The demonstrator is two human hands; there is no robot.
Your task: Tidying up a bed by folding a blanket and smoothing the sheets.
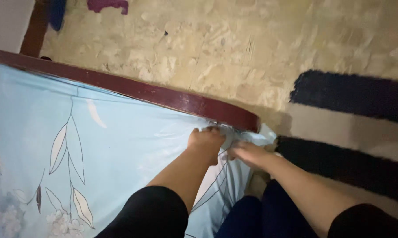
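Note:
A light blue bedsheet [119, 145] with a white leaf and flower print covers a mattress. A dark red wooden bed frame [163, 94] runs along its far edge. My left hand [205, 142] presses down at the sheet's corner beside the end of the frame, fingers curled into the fabric. Right beside it, my right hand [247, 152] grips the bunched corner of the sheet. Both forearms reach in from the bottom, with black sleeves at the elbows.
Beyond the frame lies a beige stone-patterned floor [234, 48]. A rug with dark and pale stripes [353, 128] lies at the right. A purple piece of cloth [107, 5] lies on the floor at the top, near a wooden post [33, 28].

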